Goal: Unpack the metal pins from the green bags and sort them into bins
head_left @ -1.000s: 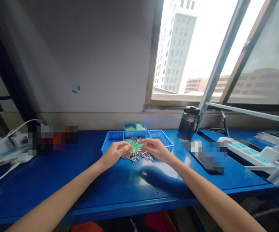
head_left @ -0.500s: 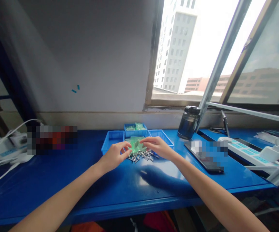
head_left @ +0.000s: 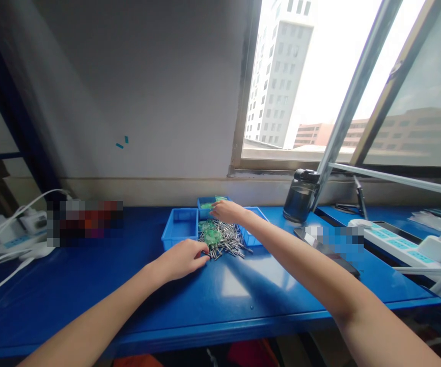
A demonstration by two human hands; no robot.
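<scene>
Beside a pile of thin silvery metal pins or screws (head_left: 232, 239) on the blue table, my left hand (head_left: 184, 259) rests with thumb and fingers pinched together. A small dark bit shows at its fingertips, too small to name. My right hand (head_left: 228, 210) reaches over the pile to the back blue bin (head_left: 203, 200), its fingers bent down together at the green plastic bags (head_left: 205, 206) in there. What those fingers grip is hidden. A crumpled green bag (head_left: 212, 236) lies on the pile's left part.
A blue bin (head_left: 182, 224) stands left of the pile and another blue bin (head_left: 250, 236) right of it. Farther right are a dark bottle (head_left: 299, 196), a dark phone-like slab (head_left: 338, 260) and a white power strip (head_left: 396, 239). White cables (head_left: 18, 255) lie at left.
My right hand has moved up and away to the back bin. The green bag between my hands now lies crumpled and lower, and more metal pieces show. My left hand has come down slightly.
</scene>
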